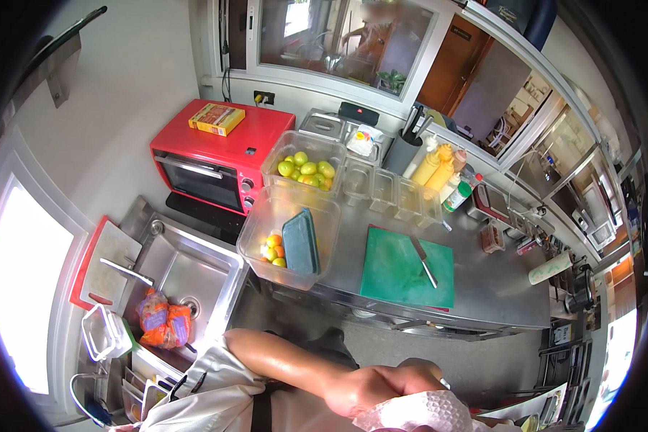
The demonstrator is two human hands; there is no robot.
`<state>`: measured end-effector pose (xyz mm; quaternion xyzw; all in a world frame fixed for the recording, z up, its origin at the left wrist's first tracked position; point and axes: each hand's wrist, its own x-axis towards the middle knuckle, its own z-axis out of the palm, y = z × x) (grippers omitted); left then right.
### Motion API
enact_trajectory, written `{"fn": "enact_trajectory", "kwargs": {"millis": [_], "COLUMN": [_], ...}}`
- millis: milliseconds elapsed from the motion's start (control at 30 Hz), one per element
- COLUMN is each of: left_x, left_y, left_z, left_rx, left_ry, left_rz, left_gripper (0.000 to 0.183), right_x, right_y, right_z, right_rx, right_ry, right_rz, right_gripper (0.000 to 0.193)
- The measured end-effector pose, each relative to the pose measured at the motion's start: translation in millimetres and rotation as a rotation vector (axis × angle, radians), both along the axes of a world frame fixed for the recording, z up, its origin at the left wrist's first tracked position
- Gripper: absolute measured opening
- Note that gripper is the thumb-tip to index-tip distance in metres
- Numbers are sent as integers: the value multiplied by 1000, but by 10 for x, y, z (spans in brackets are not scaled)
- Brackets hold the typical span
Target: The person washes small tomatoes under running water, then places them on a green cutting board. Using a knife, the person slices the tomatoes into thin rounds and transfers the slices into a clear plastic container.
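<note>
Clasps white towel in left hand, cannot tell hidden right hand's grip; apparently mid-wipe, leaving tomatoes whole in far tub

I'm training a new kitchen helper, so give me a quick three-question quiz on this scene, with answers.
1. True or false: the knife lies on the green cutting board.
2. Multiple choice: what does the yellow box rest on? A. the green cutting board; B. the red oven; C. the sink.
3. Open question: what is the person's left hand touching?

Key:
1. True.
2. B, the red oven.
3. A white textured sheet, which looks like a paper towel.
</note>
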<state>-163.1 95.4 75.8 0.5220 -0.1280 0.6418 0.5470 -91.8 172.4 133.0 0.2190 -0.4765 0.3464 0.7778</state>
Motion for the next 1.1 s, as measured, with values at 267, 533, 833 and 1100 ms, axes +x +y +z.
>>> {"fn": "enact_trajectory", "kwargs": {"millis": [267, 533, 833, 1100], "left_x": [286, 373, -881, -895], "left_y": [89, 100, -397, -496], "left_z": [544, 435, 50, -90], "left_rx": [-71, -36, -12, 99], "left_ry": [-66, 62, 223, 215], "left_rz": [-408, -441, 332, 215], "left_gripper": [31, 29, 56, 52], "right_x": [-42, -142, -98, -292], "right_y": [162, 192, 485, 544], "right_z": [-16, 77, -155, -363], "right_rx": [64, 102, 153, -106], "right_ry": [160, 309, 237, -54], "right_rz": [-241, -378, -729, -631], "right_gripper": [17, 18, 39, 31]}}
